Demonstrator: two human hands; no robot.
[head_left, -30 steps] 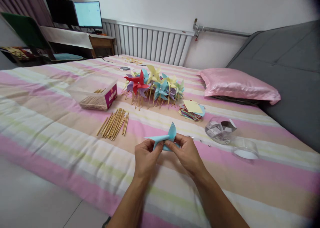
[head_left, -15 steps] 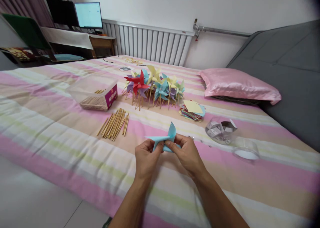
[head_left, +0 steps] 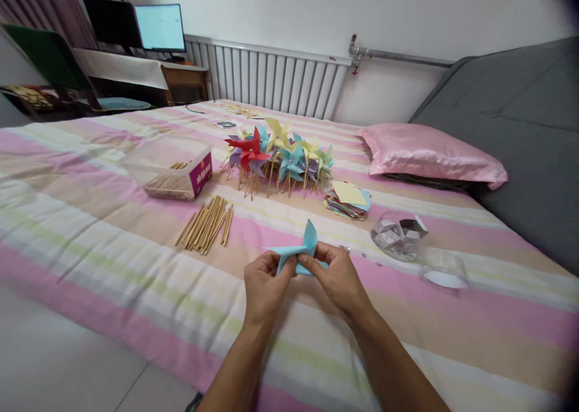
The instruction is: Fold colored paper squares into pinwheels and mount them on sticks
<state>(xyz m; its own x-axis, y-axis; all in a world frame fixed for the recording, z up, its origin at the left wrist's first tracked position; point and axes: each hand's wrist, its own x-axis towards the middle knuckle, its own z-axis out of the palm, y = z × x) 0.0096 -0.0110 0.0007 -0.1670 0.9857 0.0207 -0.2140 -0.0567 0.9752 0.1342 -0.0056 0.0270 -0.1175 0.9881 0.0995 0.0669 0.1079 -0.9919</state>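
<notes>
Both my hands pinch a light blue folded paper pinwheel (head_left: 302,250) just above the striped bedspread (head_left: 113,243). My left hand (head_left: 263,288) grips its left side, and my right hand (head_left: 337,279) grips its right side, with one paper point sticking up between them. A loose bundle of wooden sticks (head_left: 207,224) lies to the left of my hands. Behind them stands a cluster of finished pinwheels (head_left: 275,152) in red, yellow, blue and purple. A stack of coloured paper squares (head_left: 348,199) lies to the right of that cluster.
A clear plastic box (head_left: 174,167) with more sticks sits at the left. A clear round container (head_left: 398,236) and its lid (head_left: 443,270) lie at the right, with small pins (head_left: 346,249) near my right hand. A pink pillow (head_left: 429,155) and a grey headboard (head_left: 520,134) are beyond.
My hands and the blue paper have shifted only slightly; the upright paper point leans a little more to the left.
</notes>
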